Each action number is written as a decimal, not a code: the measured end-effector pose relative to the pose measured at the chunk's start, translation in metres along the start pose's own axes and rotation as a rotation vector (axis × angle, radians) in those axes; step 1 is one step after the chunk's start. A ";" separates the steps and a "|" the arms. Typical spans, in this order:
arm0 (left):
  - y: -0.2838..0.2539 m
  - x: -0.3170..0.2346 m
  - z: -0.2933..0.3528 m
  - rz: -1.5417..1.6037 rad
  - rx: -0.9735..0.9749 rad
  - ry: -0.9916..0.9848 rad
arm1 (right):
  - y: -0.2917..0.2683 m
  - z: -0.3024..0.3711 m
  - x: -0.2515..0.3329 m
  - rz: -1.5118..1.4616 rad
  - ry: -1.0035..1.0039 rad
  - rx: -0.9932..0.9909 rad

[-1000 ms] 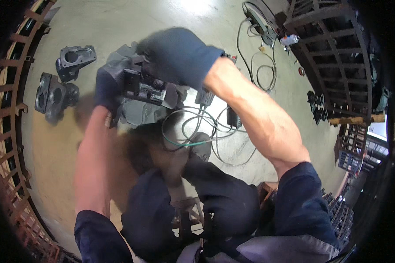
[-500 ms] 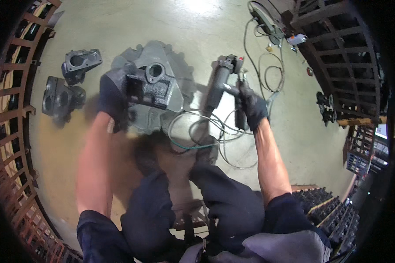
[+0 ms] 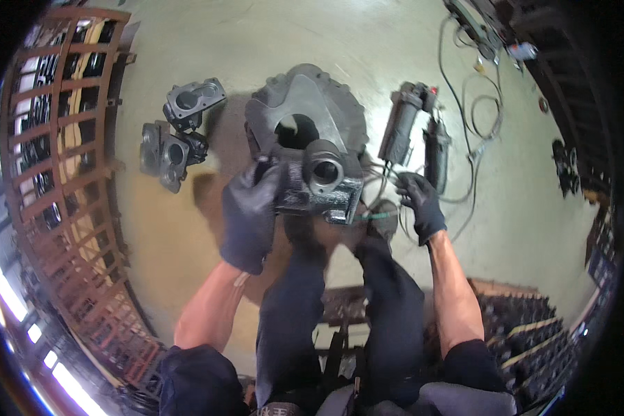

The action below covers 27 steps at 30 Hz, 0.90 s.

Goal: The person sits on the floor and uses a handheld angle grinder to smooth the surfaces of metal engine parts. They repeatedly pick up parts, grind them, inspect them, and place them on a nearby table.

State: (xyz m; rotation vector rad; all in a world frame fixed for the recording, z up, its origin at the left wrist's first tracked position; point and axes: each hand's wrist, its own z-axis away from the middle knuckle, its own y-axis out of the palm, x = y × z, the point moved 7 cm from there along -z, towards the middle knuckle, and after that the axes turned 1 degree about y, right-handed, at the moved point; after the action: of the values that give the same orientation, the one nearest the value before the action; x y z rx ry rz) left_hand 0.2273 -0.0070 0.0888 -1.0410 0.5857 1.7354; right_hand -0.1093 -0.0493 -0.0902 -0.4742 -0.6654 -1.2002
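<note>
Looking at the dark metal casting first: it sits mid-view, ring-shaped opening facing up, over the front of a bigger grey lobed piece. Can't tell if it's resting on that. The gloved left hand grips its left edge. Its near edge faces the person's legs, so not much room there.

The gloved right hand is off to the right with fingers bent, right by some thin cables; can't tell if it's pinching one. Two dark cylindrical tools lie just beyond, pretty tight to that hand.

Over left, more castings bunch together, with a strip of floor between them and the brown rack. Wider floor stretches out past the grey piece's far edge.
</note>
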 end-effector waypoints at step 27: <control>0.051 -0.409 0.242 0.399 0.449 0.408 | 0.086 0.541 0.512 -0.637 -0.761 -0.218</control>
State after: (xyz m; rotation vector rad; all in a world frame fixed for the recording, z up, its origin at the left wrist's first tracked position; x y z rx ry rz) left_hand 0.1476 -0.0453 0.5590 -0.9969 1.4522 1.6096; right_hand -0.0360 -0.0199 0.6556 -0.9690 -1.4161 -1.7080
